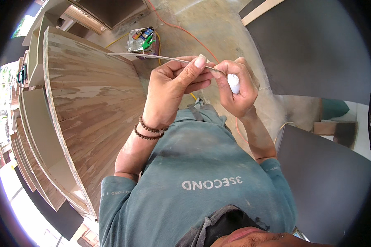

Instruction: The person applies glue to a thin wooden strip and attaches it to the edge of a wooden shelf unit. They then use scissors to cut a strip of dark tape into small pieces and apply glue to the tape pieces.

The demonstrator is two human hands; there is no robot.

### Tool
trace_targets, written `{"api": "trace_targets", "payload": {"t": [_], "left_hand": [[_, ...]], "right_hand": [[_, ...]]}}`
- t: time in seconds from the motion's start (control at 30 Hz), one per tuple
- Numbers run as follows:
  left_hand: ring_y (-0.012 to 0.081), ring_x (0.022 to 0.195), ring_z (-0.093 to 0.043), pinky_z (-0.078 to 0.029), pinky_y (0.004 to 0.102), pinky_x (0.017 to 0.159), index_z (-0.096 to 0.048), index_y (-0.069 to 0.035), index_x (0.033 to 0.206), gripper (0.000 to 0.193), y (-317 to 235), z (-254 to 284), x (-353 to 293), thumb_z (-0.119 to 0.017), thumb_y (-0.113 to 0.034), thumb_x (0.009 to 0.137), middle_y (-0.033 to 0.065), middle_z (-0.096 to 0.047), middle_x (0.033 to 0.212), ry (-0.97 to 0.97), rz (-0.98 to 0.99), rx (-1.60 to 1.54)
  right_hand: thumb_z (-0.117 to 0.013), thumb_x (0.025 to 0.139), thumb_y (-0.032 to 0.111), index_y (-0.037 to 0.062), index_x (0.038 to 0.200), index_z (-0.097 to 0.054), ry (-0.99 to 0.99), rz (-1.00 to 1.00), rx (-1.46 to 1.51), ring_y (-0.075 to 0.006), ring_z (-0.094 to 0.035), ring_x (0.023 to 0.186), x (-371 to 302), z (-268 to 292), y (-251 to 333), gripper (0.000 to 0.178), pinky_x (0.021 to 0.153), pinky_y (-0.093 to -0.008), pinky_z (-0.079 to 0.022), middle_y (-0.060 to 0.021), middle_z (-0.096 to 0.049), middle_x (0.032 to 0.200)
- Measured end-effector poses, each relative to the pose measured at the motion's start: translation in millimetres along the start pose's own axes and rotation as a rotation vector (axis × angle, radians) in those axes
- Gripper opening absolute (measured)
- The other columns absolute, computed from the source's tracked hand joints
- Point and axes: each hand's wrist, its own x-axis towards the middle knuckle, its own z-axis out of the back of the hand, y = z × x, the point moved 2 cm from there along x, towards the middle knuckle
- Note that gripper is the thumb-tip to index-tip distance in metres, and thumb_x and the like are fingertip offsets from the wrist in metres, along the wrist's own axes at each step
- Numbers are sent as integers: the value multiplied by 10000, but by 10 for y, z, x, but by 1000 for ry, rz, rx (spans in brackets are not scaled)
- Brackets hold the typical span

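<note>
A long, thin, pale strip (140,54) runs through both hands and sticks out to the left, bending slightly. My left hand (179,80) pinches it between thumb and fingers; a beaded bracelet circles that wrist. Just beside it, my right hand (240,88) closes around a short white rod-like piece (233,83), whose rounded end pokes out of the fist. The strip's right end meets this hand's thumb and forefinger. Most of the white piece is hidden in the palm, so its kind cannot be made out.
On the left stands a large wood-grained panel (95,94), with cabinet parts behind it. Beyond my hands, a small stand (132,43) carries a green clamp (148,42) and bottles. Dark boards (317,49) lie at the right. An orange cord (189,33) crosses the concrete floor.
</note>
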Motion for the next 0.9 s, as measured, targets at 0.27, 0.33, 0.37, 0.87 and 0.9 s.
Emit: {"api": "trace_targets", "payload": {"t": [0.27, 0.33, 0.37, 0.87, 0.9], "left_hand": [[189, 856, -736, -618, 309, 774, -680, 36, 1178, 358, -9, 109, 58, -732, -258, 979, 107, -734, 949, 54, 6, 175], [171, 816, -718, -610, 294, 710, -687, 21, 1173, 332, 44, 102, 63, -753, -225, 959, 84, -726, 923, 121, -50, 95], [161, 796, -709, -606, 287, 678, -691, 14, 1171, 322, 57, 97, 70, -763, -208, 950, 72, -722, 910, 154, -77, 59], [197, 741, -724, -579, 274, 574, -770, 0, 1069, 342, -299, 224, 150, -889, -74, 757, 141, -718, 910, 625, -912, 720], [202, 728, -729, -572, 273, 572, -774, -7, 1058, 353, -317, 211, 137, -903, -86, 739, 136, -727, 891, 624, -932, 722]], "right_hand": [[-743, 828, -75, 20, 1018, -659, 2, -7, -3, -200, -635, 707, -106, -3, -61, 228, 611, -319, -504, -84, -666, 859], [-746, 846, -61, 21, 1012, -661, -12, -27, 34, -189, -626, 711, -95, 1, -49, 204, 612, -309, -495, -76, -669, 862], [-748, 856, -51, 22, 1008, -661, -17, -44, 49, -184, -620, 711, -78, 7, -39, 189, 611, -304, -490, -73, -671, 865], [-726, 957, 122, 9, 1012, -658, 234, -511, 543, -96, -582, 693, -3, 230, 185, 143, 620, -260, -457, -47, -667, 824], [-728, 958, 130, 13, 1017, -662, 254, -546, 571, -82, -577, 686, -3, 245, 187, 146, 613, -254, -452, -38, -664, 813]]}}
